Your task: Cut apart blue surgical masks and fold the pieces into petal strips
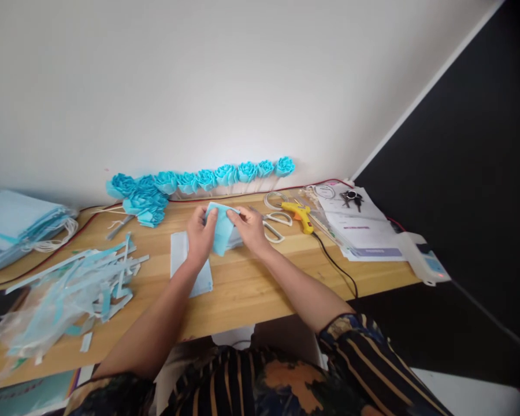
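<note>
A folded piece of light blue fabric (222,230) is held up over the middle of the wooden table. My left hand (201,232) pinches its left edge, thumb on top. On the other side, my right hand (248,229) grips its upper right part between thumb and fingers. Beneath my left hand and forearm lies a flat pale blue rectangular piece (203,278). White-handled scissors (278,219) rest just right of my right hand, partly hidden by it.
Blue fabric flowers (206,179) line the wall. A yellow glue gun (301,216), papers (359,222), keys (352,199) and a white power strip (423,258) are at the right. Cut strips (86,283) and stacked blue masks (19,222) lie at the left.
</note>
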The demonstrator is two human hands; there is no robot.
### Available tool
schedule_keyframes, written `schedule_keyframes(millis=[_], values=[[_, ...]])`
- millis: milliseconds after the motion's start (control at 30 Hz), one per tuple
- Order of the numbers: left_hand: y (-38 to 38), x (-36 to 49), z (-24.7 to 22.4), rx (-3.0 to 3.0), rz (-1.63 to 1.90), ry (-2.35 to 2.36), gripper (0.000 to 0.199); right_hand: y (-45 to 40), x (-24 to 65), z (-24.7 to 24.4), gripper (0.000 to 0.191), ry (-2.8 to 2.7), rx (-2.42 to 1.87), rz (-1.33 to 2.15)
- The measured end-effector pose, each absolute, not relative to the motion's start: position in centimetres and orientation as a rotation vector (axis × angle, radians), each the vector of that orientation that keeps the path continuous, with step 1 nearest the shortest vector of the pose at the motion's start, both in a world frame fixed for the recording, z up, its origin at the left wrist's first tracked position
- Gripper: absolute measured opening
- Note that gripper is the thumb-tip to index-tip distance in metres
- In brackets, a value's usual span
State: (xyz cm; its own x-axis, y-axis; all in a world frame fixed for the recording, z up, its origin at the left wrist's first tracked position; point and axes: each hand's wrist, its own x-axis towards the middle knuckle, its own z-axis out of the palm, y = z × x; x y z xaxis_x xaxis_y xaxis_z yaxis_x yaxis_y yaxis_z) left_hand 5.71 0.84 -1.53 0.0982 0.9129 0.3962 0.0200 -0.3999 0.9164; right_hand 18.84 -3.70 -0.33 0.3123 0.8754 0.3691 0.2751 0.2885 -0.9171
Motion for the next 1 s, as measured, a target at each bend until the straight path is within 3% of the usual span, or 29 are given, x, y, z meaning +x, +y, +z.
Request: schedule_keyframes(millis=[633, 1000], values=[[1.2, 6.5, -1.9, 1.606, 1.405, 0.792, 0.024, -3.1, 19.7, -0.8, 0.034, -1.260, -1.160, 0.614], [1.3, 6.8, -1.9, 1.423, 1.098, 0.723, 0.043, -3.1, 20.5, -0.1, 0.025, -1.323, -1.185, 0.444]])
